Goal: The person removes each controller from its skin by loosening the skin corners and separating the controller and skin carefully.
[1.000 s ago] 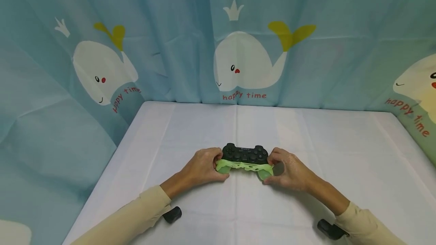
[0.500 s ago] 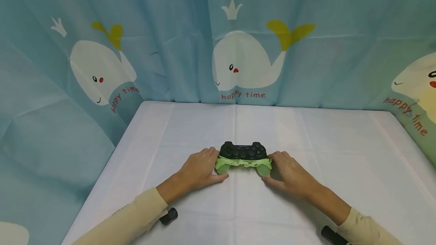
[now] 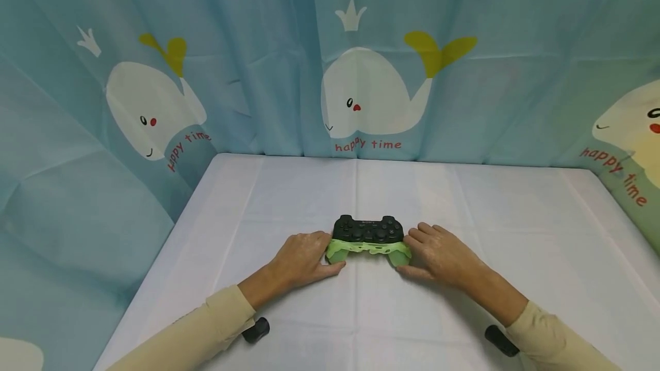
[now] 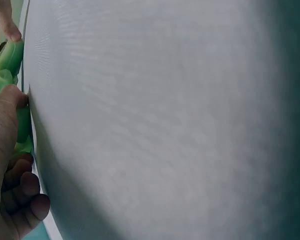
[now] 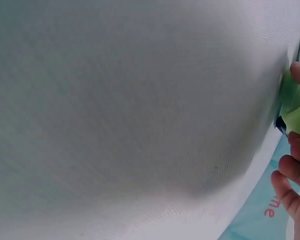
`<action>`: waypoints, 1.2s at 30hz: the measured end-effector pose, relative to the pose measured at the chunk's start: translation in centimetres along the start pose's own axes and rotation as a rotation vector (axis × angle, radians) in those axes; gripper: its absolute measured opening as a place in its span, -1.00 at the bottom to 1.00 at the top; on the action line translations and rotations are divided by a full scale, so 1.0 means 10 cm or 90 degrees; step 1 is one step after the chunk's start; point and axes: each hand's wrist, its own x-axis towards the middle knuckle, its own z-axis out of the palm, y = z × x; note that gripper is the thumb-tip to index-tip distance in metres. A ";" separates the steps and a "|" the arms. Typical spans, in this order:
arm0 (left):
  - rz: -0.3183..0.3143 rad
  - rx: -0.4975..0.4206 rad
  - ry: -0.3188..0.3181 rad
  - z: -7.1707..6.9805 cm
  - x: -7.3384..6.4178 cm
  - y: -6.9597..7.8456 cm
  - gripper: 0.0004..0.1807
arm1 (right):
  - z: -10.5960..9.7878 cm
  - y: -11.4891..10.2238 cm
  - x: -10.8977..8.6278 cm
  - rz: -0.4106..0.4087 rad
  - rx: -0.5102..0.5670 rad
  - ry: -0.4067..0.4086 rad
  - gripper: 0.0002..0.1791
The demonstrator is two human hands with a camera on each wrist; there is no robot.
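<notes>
A black game controller (image 3: pixel 368 230) with "SONY" lettering lies face up on the table. A light green silicone cover (image 3: pixel 368 248) wraps its two grips and near edge, while the button face is bare. My left hand (image 3: pixel 301 259) holds the left side, thumb at the grip's near end and fingers along the outer side. My right hand (image 3: pixel 444 256) pinches the right grip between thumb and bent fingers. In the left wrist view, the thumb (image 4: pixel 14 96) presses on the green cover (image 4: pixel 9 60). The right wrist view shows the dark controller tip (image 5: pixel 281 124) poking out beside the cover.
The table (image 3: pixel 289 188) bears a white cloth with fold creases. A blue curtain (image 3: pixel 268 73) with whale prints hangs behind and to the left. Black wrist cameras (image 3: pixel 256 330) sit beneath both beige sleeves (image 3: pixel 229 308), close above the cloth.
The right fingers straightened along the grip's side, then bent again with raised knuckles. The left fingers have flattened from a tighter curl, the knuckles lower. The controller and cover have barely shifted.
</notes>
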 end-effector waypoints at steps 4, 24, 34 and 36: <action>0.006 -0.004 -0.001 -0.01 -0.01 0.01 -0.56 | -0.02 0.01 0.02 -0.035 -0.019 0.001 -0.52; -0.043 -0.001 -0.091 -0.04 0.03 0.09 -0.42 | 0.00 -0.06 -0.03 0.119 0.039 -0.108 -0.31; -0.006 -0.015 -0.023 0.00 -0.01 0.00 -0.55 | -0.01 -0.01 -0.01 0.049 0.015 -0.041 -0.42; -0.006 -0.021 -0.022 0.01 -0.01 -0.02 -0.56 | 0.01 -0.01 0.00 0.027 -0.007 -0.033 -0.42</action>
